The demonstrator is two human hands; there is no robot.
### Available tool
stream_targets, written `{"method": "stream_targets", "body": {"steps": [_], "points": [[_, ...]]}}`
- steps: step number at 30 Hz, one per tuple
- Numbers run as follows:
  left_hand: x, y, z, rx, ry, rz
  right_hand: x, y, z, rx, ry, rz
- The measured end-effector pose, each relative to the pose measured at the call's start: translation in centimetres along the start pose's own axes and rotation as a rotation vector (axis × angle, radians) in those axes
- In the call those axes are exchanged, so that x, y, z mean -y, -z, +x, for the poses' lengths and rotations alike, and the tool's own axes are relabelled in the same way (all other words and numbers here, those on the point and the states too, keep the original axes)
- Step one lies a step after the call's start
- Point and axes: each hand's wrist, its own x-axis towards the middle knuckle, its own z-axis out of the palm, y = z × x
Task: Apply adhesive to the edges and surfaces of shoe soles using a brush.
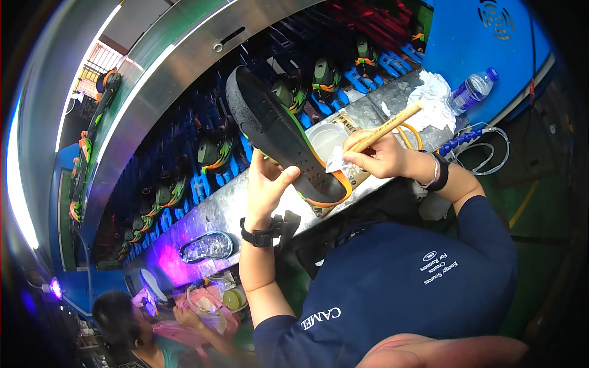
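Observation:
My left hand (270,184) grips a shoe sole (279,126) by its edge, thumb on the near side and fingers behind. The sole is black with a green and orange rim, tilted, its wider end up and its orange end low at the right. My right hand (380,154) is closed round a thick yellow wooden handle (392,124). Below those fingers, a whitish piece (335,161) lies against the sole; bristles or tissue, I cannot tell which. Behind the sole stands a round white bowl (328,138), partly hidden.
A metal ledge (392,95) bears crumpled white tissue (432,98), a plastic bottle (472,91) and another sole (208,246). Blue racks with several shoe parts (215,150) fill the machine behind. A blue coiled hose (460,141) hangs at the right. A co-worker (126,325) handles a sole at lower left.

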Motion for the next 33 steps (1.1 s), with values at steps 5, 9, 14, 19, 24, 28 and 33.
{"method": "stream_targets", "body": {"steps": [5, 9, 14, 19, 24, 28, 33], "points": [[-0.3, -0.8, -0.3, -0.015, 0.097, -0.030, -0.3, -0.2, 1.2, -0.081, 0.184, -0.071], [-0.4, -0.9, -0.6, 0.020, 0.148, -0.054, 0.6, -0.2, 1.8, -0.127, 0.145, -0.091], [-0.7, -1.6, -0.7, 0.031, 0.173, -0.078, 0.4, 0.3, 2.8, -0.207, 0.215, -0.161], [-0.6, -1.7, -0.8, 0.093, 0.149, -0.088, 1.1, 0.9, 3.8, -0.208, 0.217, -0.128], [-0.6, -2.0, -1.0, 0.113, 0.182, -0.081, 1.0, 1.2, 4.7, -0.248, 0.291, -0.202], [-0.5, -2.1, -1.0, 0.128, 0.187, -0.075, 1.1, 1.0, 5.4, -0.294, 0.366, -0.136], [-0.7, -2.2, -0.8, 0.122, 0.201, -0.059, 0.9, 1.1, 5.0, -0.279, 0.342, -0.136]]}}
